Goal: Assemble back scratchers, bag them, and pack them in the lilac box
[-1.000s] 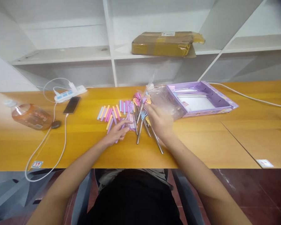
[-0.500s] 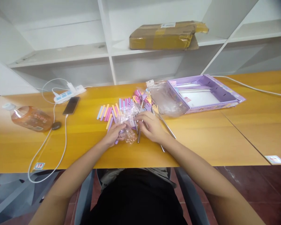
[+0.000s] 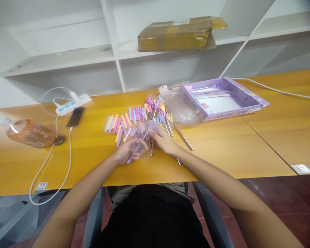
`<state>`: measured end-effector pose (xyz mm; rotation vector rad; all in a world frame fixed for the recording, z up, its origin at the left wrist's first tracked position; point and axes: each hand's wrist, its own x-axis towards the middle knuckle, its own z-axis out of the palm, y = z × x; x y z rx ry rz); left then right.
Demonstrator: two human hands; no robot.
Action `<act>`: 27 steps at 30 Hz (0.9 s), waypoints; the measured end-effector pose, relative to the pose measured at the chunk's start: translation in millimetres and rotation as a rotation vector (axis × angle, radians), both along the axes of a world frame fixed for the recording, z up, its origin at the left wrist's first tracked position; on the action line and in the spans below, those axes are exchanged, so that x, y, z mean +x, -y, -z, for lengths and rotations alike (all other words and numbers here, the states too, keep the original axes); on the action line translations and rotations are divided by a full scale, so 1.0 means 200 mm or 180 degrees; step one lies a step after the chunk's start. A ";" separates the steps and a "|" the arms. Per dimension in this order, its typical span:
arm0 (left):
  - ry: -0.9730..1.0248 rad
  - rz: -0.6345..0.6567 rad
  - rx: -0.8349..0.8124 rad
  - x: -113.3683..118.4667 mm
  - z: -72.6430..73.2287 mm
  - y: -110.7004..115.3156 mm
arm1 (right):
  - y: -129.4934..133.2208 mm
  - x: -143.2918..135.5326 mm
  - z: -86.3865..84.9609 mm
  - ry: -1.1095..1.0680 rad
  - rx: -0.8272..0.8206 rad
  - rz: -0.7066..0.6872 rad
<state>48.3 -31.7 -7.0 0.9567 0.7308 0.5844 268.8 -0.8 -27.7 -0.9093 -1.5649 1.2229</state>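
Left grip (image 3: pixel 129 150) on stick (image 3: pixel 129 160), right (image 3: pixel 162 138) on plastic (image 3: pixel 142 128)

So on the surface (image 3: pixel 222 148), far left you've got a plastic drink bottle (image 3: pixel 31 133), a flat rectangular phone (image 3: pixel 75 117) to its right, and a long plastic power strip (image 3: pixel 74 105) just behind the phone. Middle's short flat sticks (image 3: pixel 118 133), then a pile of thin metal rods with hand-shaped plastic heads (image 3: pixel 161 116) right of those. Next comes a flat plastic bag (image 3: pixel 181 108), up against a shallow open rectangular box (image 3: pixel 231 114). Behind everything, a flat taped cardboard box (image 3: pixel 175 34) sits on a shelf (image 3: pixel 62 63).

Clr plastic bag (image 3: pixel 145 127) – crumpled, blurry
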 end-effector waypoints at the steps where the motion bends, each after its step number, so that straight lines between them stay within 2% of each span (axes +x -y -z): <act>1: 0.0058 0.0150 -0.0042 0.01 0.00 0.00 | 0.00 0.00 0.00 -0.0167 -0.0160 -0.0030; 5: 0.0131 0.0487 -0.0059 0.04 0.02 0.03 | 0.00 -0.01 -0.02 -0.0400 -0.0390 -0.0203; 10: 0.0358 0.0381 0.0066 0.05 0.04 0.04 | 0.02 -0.02 -0.06 -0.0608 -0.0492 -0.0652; 12: 0.0416 0.0288 0.0170 0.04 0.04 0.03 | 0.02 -0.01 -0.07 -0.0899 -0.0720 -0.0612; 15: 0.0377 0.0256 0.0190 0.01 0.04 0.02 | 0.01 0.00 -0.09 -0.1345 -0.0847 -0.0311; 17: 0.0312 0.0433 0.0113 0.00 0.03 0.01 | 0.02 0.03 -0.12 -0.1494 -0.0771 -0.0332; 22: 0.0189 0.0874 0.0024 0.02 0.03 0.03 | 0.06 0.07 -0.19 -0.1425 -0.0749 -0.0721; 24: 0.0209 0.0698 -0.0013 0.03 0.03 0.04 | 0.06 0.07 -0.20 -0.1482 -0.0740 -0.0653; 27: 0.0271 0.0108 0.0153 0.03 0.04 0.02 | 0.03 0.08 -0.19 -0.1965 -0.0789 -0.0621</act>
